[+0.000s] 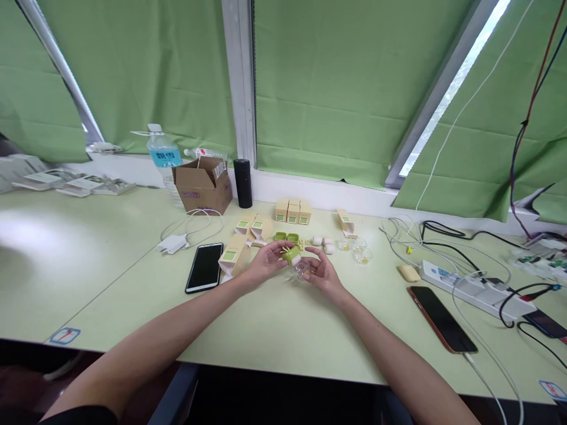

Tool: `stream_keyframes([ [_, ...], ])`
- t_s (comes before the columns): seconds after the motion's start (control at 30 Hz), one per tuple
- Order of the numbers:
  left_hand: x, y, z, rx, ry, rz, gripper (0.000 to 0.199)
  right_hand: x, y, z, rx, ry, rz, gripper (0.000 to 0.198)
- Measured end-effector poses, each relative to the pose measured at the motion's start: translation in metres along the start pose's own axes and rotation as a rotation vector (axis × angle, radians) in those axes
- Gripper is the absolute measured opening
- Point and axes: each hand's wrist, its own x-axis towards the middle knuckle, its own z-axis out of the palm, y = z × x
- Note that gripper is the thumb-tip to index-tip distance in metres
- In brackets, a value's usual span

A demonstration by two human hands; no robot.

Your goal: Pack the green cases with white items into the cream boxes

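Between the fingers of my left hand (267, 261) is a small green piece with a white end (292, 256). My right hand (324, 273) grips a clear plastic cup with a yellow spot (302, 270), right below the green piece. Whether the two pieces touch I cannot tell. Just beyond the hands lie green square cups (286, 236), tiny yellow-green parts (303, 244) and white-and-pink rounded pieces (327, 245). More clear cups (361, 254) are to their right. A cream carton with a green window (234, 255) lies beside my left hand.
More cream cartons (293, 211) stand at the back, near a brown box (203, 184), a black cylinder (243, 183) and a large bottle (164, 159). Phones lie left (204, 267) and right (442, 319). A power strip (473, 289) with tangled cables occupies the right side.
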Motion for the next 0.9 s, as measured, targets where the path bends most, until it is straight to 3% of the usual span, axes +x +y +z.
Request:
stream_keyframes([
  [0.9,-0.0038,0.0016,0.0037,0.085,-0.077,0.005,0.045,-0.0026,-0.0053,0.0090,0.098,0.040,0.043,0.072],
])
